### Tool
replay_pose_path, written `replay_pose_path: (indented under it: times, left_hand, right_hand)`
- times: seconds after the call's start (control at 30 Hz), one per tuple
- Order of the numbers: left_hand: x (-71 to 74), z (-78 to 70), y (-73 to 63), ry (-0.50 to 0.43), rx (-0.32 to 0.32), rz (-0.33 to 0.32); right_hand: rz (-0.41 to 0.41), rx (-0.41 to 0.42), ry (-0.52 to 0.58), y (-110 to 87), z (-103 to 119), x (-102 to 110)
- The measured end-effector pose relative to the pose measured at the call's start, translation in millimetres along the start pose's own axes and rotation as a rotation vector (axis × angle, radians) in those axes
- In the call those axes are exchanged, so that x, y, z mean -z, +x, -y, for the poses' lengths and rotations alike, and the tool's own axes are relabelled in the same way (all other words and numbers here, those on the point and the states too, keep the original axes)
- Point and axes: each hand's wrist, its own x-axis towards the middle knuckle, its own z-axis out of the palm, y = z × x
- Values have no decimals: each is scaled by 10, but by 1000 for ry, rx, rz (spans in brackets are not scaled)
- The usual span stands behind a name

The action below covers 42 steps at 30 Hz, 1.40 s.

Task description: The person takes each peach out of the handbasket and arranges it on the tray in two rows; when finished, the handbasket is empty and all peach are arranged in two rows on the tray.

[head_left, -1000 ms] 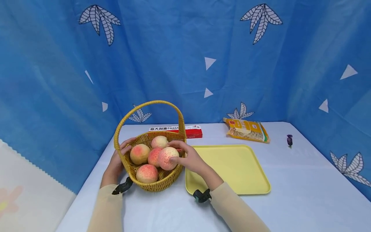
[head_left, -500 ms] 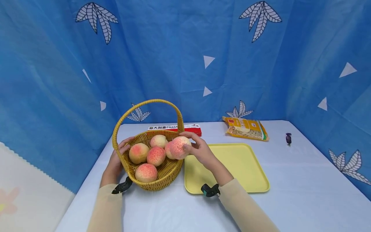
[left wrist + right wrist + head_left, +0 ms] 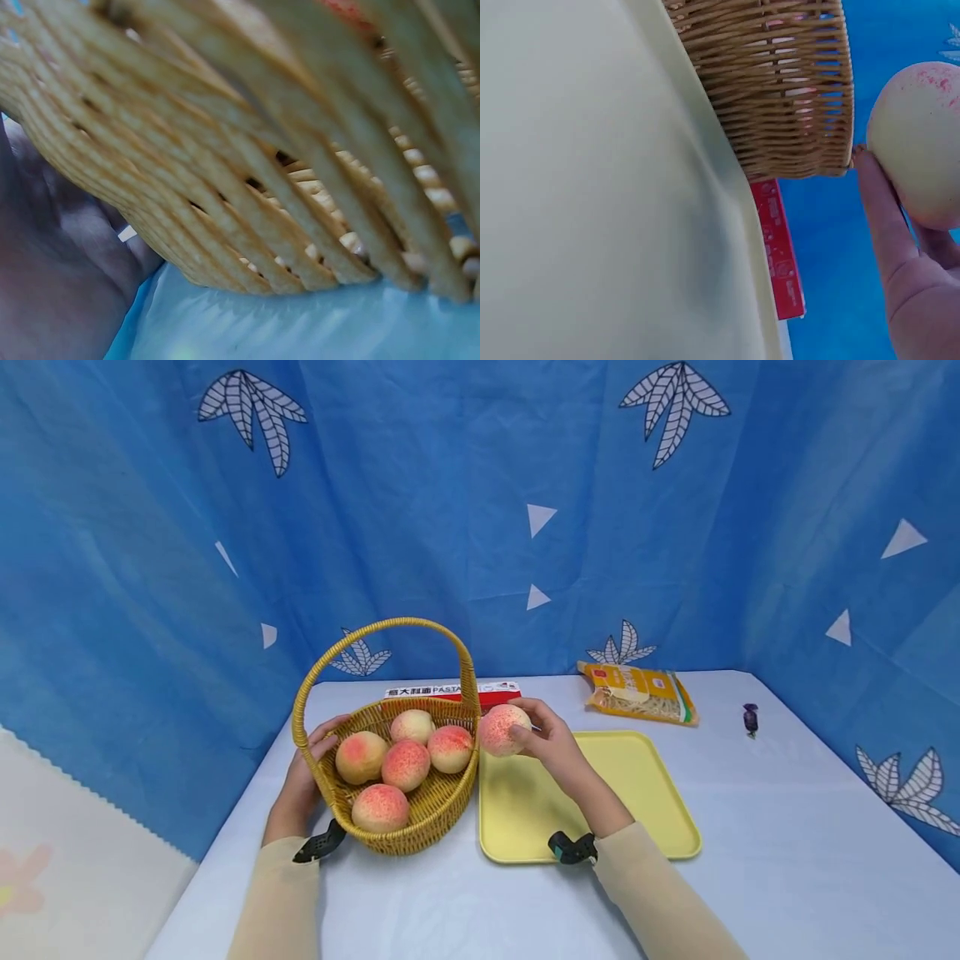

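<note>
My right hand [image 3: 553, 748] holds a pale pink peach [image 3: 503, 731] between thumb and fingers, above the left edge of the yellow tray [image 3: 592, 802]. In the right wrist view, the same peach [image 3: 922, 142] is raised off the tray, just beyond the wicker basket. At the left side of the wicker basket [image 3: 408, 842], my left hand [image 3: 302, 777] grips the rim, its fingers reaching over. The left wrist view shows that palm [image 3: 67, 247] against the woven wall [image 3: 225, 187]. Several peaches lie inside the basket, among them a red one [image 3: 406, 765] in the middle.
A red and white pasta box [image 3: 495, 694] lies behind the basket, which partly hides it. At the back right lie an orange bag of pasta [image 3: 637, 693] and a small purple wrapped candy [image 3: 750, 720]. Blue curtain [image 3: 465, 527] surrounds the white table.
My right hand has lifted the peach out of the basket and carried it right, past the rim to above the tray's edge. My left hand and the basket stay in place.
</note>
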Motion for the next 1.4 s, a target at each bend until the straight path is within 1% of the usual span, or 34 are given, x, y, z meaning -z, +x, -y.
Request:
replay_pose_path:
  times: [0.13, 0.23, 0.47, 0.67, 0.9, 0.97, 1.1, 1.13, 1.2, 1.23, 1.4]
  left_hand:
    - [6, -4, 3, -14, -6, -8]
    - [4, -12, 3, 0, -12, -6]
    - [-13, -4, 24, 10, -13, -6]
    - [-1, 3, 38, 6, -7, -3]
    - [-16, 8, -1, 4, 14, -11]
    - [-29, -15, -29, 7, 23, -11]
    - [-71, -104, -98, 14, 37, -9]
    - [-81, -128, -115, 16, 39, -7]
    - [-95, -160, -139, 17, 41, -4]
    - [-100, -170, -147, 14, 40, -2]
    - [-115, -196, -172, -4, 41, 2]
  right_hand:
    - [-26, -34, 6, 17, -56, 31]
    - [-43, -59, 7, 23, -105, 49]
    - [-72, -84, 0, 24, -195, 92]
    - [-107, -101, -45, 40, -272, 112]
    - [-66, -146, -126, 63, -361, 94]
    - [-51, -160, -153, 25, -274, 71]
    - [-31, -212, -171, 27, -261, 66]
    - [-27, -217, -172, 25, -262, 65]
    - [-25, -223, -173, 64, -365, 83]
    - [-21, -220, -174, 64, -384, 87]
    - [1, -215, -199, 62, -404, 95]
